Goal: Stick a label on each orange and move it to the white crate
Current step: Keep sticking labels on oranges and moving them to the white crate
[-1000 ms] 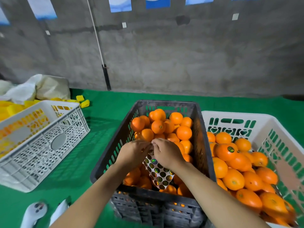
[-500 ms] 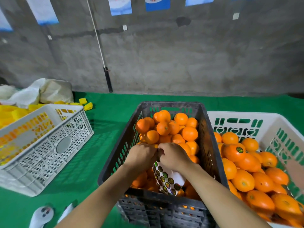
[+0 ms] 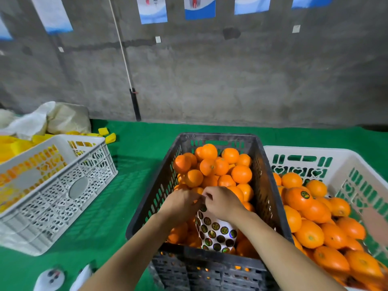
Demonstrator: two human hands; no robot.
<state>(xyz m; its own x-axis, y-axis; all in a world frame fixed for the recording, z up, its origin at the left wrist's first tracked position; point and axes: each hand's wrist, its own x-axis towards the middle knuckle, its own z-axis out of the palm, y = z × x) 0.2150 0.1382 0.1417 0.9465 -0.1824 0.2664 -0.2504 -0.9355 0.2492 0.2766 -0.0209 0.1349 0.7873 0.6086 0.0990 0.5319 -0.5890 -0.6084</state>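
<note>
A dark grey crate point(image 3: 265, 177) in the middle holds a heap of unlabelled oranges point(image 3: 212, 166). Over its near half both my hands meet. My left hand point(image 3: 180, 203) and my right hand point(image 3: 221, 203) have curled fingers pinching the top edge of a white label sheet point(image 3: 217, 233) covered with round dark stickers, which hangs down over the oranges. On the right the white crate point(image 3: 315, 153) is filled with oranges, and one orange on top point(image 3: 299, 197) carries a round label.
A second white crate point(image 3: 63, 185) with yellow things inside stands at left on the green mat point(image 3: 136, 164). Pale sacks point(image 3: 52, 119) lie behind it. A grey concrete wall closes the back. Two white objects point(image 3: 50, 279) lie at the bottom left.
Both hands stay together at the sheet's top edge. The view has shifted slightly, so the crates sit a little further right and lower in the frame.
</note>
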